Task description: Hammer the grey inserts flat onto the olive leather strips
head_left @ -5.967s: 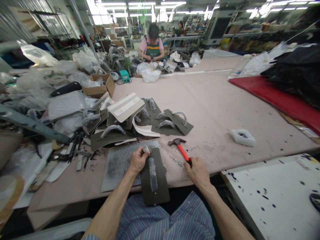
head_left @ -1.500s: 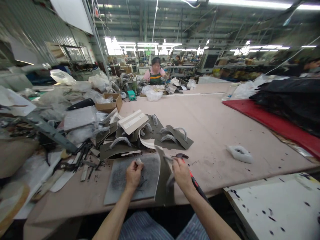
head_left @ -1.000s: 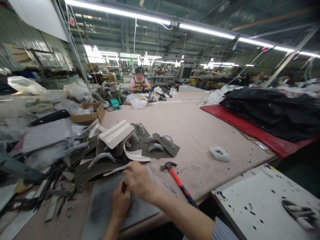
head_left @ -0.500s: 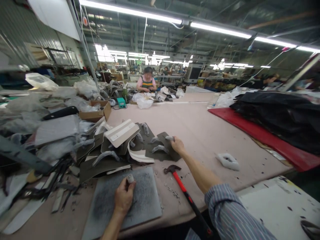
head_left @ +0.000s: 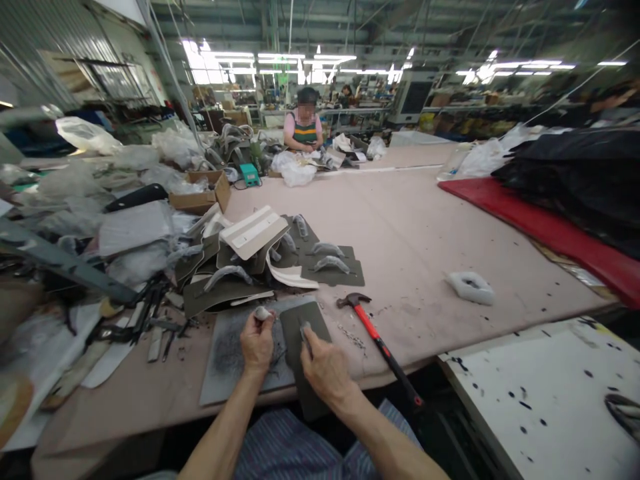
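Observation:
My left hand (head_left: 257, 343) is closed around a small whitish piece (head_left: 261, 313), mostly covered by the fingers, above a grey board (head_left: 225, 363). Just to its right, my right hand (head_left: 325, 367) grips the plastic-wrapped handle (head_left: 305, 330) of a dark olive panel (head_left: 305, 313). That panel slants across the board's right side, its near end reaching past the table edge. Behind the hands lies a heap of similar panels (head_left: 345, 270) with wrapped handles, topped by a pale panel (head_left: 254, 232). A claw hammer (head_left: 373, 330) with a red and black shaft rests to the right.
Loose tools (head_left: 157, 327) and plastic bags crowd the left side, near a cardboard box (head_left: 203, 193). Small metal bits (head_left: 353, 337) lie by the hammer. Farther right are a white wrapped bundle (head_left: 471, 287) and black material on a red sheet (head_left: 500, 207). A person (head_left: 304, 127) sits across the table.
My right hand has brought the olive panel from the heap to the grey board, close to my left hand. My left hand still holds the whitish piece. The view has tilted down.

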The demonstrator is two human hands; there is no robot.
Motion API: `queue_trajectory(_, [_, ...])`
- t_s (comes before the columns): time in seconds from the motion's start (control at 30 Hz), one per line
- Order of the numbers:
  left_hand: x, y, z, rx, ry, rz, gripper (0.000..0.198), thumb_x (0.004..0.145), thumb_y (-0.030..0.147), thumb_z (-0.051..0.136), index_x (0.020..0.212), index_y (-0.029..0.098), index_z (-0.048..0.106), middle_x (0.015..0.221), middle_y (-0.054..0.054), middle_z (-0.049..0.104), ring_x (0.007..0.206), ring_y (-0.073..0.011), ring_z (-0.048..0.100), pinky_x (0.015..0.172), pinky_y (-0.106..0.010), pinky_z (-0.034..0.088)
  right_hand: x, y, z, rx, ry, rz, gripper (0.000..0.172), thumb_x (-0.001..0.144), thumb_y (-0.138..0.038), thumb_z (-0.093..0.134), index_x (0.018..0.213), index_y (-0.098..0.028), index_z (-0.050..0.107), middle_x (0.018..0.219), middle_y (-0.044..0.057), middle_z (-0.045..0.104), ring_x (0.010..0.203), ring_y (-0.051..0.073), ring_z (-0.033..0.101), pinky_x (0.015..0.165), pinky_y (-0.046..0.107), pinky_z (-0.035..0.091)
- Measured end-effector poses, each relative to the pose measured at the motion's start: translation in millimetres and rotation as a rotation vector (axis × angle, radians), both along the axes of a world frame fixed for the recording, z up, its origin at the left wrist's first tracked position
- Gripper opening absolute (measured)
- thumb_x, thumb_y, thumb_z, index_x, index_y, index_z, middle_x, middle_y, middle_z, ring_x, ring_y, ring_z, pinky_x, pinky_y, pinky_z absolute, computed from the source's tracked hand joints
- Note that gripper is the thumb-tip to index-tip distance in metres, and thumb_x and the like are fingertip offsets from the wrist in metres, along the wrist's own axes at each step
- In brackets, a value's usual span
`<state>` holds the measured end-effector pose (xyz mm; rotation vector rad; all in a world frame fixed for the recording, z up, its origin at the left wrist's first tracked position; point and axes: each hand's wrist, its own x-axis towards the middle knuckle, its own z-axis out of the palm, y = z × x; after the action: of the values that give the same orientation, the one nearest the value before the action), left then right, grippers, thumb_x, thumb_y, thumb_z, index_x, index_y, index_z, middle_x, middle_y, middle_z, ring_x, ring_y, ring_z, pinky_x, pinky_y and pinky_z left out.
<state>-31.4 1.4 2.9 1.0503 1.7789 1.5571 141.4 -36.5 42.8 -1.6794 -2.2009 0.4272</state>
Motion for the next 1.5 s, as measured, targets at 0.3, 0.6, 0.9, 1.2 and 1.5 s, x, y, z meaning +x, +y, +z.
queue_trajectory(0.3, [40,28,-2.9,0.050,-0.165,-0.374,0.029,0.078,0.038,0.071,0.097,0.018,0.065,0.092,-0.007,0.077,0.087,-0.0219,0.074,0.083,-0.034,0.058,-5,-9,-1.5,-0.214,0.120,-0.112,0.041,0.097,-0.038,0.049,0.129,-0.014,0.060,0.097,0.017,0.074,0.090,0.031,0.072,0.081,0.040,0.052])
queue_trajectory(0.6, [35,29,-10.8,0.016,-0.163,-0.452,0.030,0.081,0.043,0.069,0.095,0.016,0.066,0.092,-0.009,0.077,0.088,-0.0218,0.073,0.085,-0.035,0.057,71,11,-18.6,0.085,0.234,-0.261,0.042,0.098,-0.042,0.045,0.127,-0.013,0.056,0.110,0.014,0.065,0.101,0.026,0.061,0.090,0.039,0.048])
queue_trajectory(0.9, [42,33,-10.3,-0.039,-0.119,-0.407,0.030,0.081,0.044,0.068,0.096,0.018,0.066,0.092,-0.007,0.077,0.088,-0.0217,0.073,0.086,-0.034,0.057,151,16,-48.3,0.025,-0.300,-0.442,0.032,0.094,-0.034,0.055,0.116,-0.013,0.064,0.102,0.014,0.061,0.096,0.029,0.057,0.079,0.037,0.042])
queue_trajectory(1.2, [39,36,-12.8,-0.037,-0.007,-0.442,0.020,0.082,0.035,0.065,0.093,0.019,0.069,0.091,-0.006,0.077,0.086,-0.0213,0.072,0.083,-0.033,0.056,155,25,-45.5,-0.171,-0.132,-0.392,0.009,0.090,-0.025,0.056,0.094,-0.017,0.058,0.089,0.009,0.059,0.082,0.023,0.056,0.071,0.033,0.040])
queue_trajectory(1.5, [41,31,-1.2,-0.016,0.249,-0.532,0.014,0.083,0.028,0.059,0.090,0.021,0.070,0.085,-0.003,0.076,0.081,-0.0204,0.069,0.077,-0.030,0.051,119,38,3.8,-0.884,0.926,-0.444,0.011,0.087,-0.032,0.042,0.080,-0.023,0.044,0.062,-0.007,0.040,0.042,0.010,0.033,0.042,0.022,0.030])
